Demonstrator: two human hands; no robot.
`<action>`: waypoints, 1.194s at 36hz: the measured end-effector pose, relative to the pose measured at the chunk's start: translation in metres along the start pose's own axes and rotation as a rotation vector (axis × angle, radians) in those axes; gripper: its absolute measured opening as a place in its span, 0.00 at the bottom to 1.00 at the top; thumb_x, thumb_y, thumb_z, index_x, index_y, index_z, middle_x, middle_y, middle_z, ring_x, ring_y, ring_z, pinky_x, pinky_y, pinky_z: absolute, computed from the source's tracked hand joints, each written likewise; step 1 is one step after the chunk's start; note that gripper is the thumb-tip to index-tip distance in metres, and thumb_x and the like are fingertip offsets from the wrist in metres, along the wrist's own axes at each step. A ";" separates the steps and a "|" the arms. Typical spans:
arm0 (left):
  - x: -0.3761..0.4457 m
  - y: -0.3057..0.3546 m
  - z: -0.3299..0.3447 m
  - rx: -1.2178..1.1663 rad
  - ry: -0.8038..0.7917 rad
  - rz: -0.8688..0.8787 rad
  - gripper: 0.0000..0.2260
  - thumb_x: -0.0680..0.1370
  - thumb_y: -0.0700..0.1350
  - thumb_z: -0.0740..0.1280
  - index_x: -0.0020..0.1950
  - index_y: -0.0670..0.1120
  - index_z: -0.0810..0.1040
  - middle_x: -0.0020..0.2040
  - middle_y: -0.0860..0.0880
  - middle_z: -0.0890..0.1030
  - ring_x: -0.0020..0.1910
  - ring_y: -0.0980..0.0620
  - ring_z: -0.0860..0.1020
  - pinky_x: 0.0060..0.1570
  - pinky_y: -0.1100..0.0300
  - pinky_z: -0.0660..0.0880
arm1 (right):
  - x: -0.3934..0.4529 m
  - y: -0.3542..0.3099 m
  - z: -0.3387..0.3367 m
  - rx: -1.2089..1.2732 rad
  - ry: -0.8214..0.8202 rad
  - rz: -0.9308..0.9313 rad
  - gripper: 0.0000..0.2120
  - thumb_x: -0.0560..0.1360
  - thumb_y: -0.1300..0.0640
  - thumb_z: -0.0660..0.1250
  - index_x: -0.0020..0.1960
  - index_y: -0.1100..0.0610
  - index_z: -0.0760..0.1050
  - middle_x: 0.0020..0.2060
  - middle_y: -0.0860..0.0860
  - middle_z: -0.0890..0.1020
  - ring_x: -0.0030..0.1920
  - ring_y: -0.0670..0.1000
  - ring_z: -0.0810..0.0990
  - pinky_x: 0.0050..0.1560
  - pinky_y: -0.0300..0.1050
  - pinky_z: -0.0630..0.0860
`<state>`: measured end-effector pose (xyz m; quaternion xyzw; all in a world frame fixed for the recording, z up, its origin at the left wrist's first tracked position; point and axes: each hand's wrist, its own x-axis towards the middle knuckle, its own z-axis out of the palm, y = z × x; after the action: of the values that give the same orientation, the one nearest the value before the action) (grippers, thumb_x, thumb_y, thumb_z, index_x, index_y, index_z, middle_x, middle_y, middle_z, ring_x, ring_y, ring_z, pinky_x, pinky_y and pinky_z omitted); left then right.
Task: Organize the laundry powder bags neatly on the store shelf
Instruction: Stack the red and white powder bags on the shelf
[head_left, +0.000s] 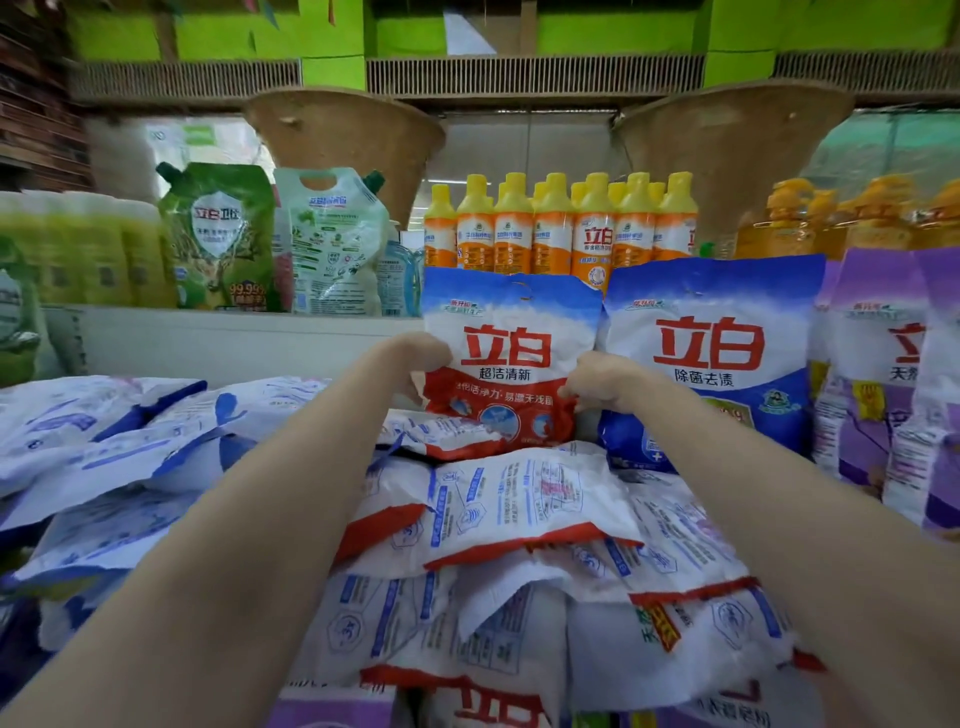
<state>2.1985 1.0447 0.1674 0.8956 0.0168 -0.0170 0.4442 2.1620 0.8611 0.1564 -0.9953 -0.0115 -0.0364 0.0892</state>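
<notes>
My left hand (421, 358) and right hand (597, 382) grip the red bag (511, 364) by its sides, fingers curled, standing it upright beside the blue bag (711, 358). The pile (519, 519) lying flat below is still unsorted; most work remains.

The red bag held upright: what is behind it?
Behind the red bag stand orange bottles with yellow caps. Their lower parts and the shelf behind are covered.

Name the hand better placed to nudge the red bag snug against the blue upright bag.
Left, probably. The left hand grips the red bag on its far side from the blue upright bag; the right hand sits between them.
</notes>
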 end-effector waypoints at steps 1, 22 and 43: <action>0.001 0.002 -0.005 0.009 0.022 0.002 0.19 0.83 0.43 0.54 0.73 0.40 0.60 0.68 0.41 0.69 0.63 0.38 0.74 0.58 0.48 0.76 | 0.002 0.004 -0.005 -0.011 -0.002 0.043 0.16 0.81 0.59 0.56 0.66 0.62 0.70 0.63 0.58 0.76 0.49 0.52 0.78 0.46 0.39 0.73; -0.044 -0.042 -0.076 0.494 0.173 0.192 0.12 0.78 0.43 0.63 0.51 0.35 0.79 0.43 0.41 0.79 0.34 0.47 0.74 0.31 0.61 0.69 | -0.011 -0.091 0.024 -0.098 -0.324 -0.525 0.27 0.77 0.52 0.63 0.74 0.50 0.59 0.74 0.51 0.63 0.72 0.54 0.63 0.68 0.47 0.63; -0.102 -0.039 -0.068 0.364 0.329 0.342 0.22 0.82 0.55 0.53 0.50 0.37 0.74 0.54 0.38 0.80 0.57 0.41 0.77 0.55 0.53 0.71 | -0.029 -0.044 -0.001 0.130 0.420 -0.624 0.11 0.79 0.62 0.61 0.52 0.67 0.80 0.47 0.62 0.82 0.44 0.56 0.75 0.33 0.34 0.62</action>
<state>2.0959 1.1210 0.1827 0.9410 -0.0659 0.2009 0.2642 2.1317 0.9034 0.1625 -0.9071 -0.2975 -0.2642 0.1372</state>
